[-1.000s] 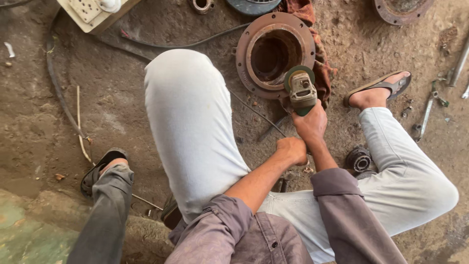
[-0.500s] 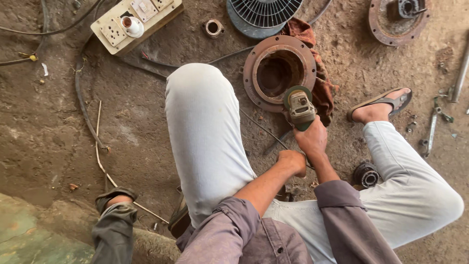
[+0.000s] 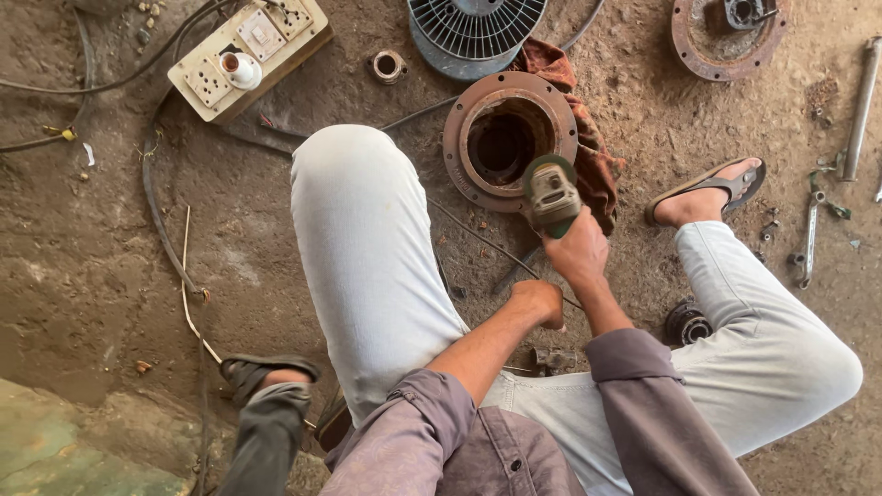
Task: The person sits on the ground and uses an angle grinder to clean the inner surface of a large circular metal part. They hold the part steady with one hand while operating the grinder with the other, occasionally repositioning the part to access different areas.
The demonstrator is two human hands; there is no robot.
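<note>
My right hand grips a green and grey angle grinder. Its head rests against the lower right rim of a rusty round flange housing lying on the dirt floor. My left hand is closed just behind the right one, at the tool's rear end, where a thin black cable runs in. Both arms reach out between my knees, which are in white trousers. A reddish rag lies under the flange's right side.
A socket board with a bulb holder and dark cables lie at the upper left. A fan guard, a small ring, another rusty disc, spanners and a bar surround me. Another person's sandalled foot is at the lower left.
The view has tilted up, so the flange and grinder sit lower in frame and the fan guard and socket board show more. Both hands keep their hold on the grinder.
</note>
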